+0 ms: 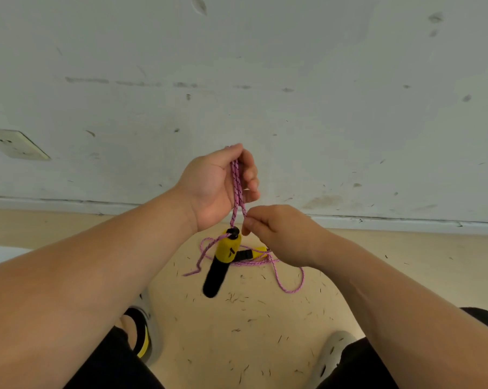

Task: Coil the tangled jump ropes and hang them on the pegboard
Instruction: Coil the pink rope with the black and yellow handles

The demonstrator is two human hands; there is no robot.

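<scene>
A pink braided jump rope [238, 186] runs up through my left hand [219, 189], which grips a few strands raised in front of the wall. One yellow and black handle [221, 262] dangles from the rope just below that hand. My right hand [279, 234] pinches a strand beside the handle's top. The second yellow and black handle [251, 254] lies on the floor behind it, partly hidden by my right hand. Loose loops of rope [287, 282] trail over the floor. No pegboard is in view.
A scuffed white wall [265, 94] with a baseboard stands close ahead, and a wall socket [15, 144] sits at the left. The tan floor [265, 332] is littered with small debris. My knees and shoes show at the bottom.
</scene>
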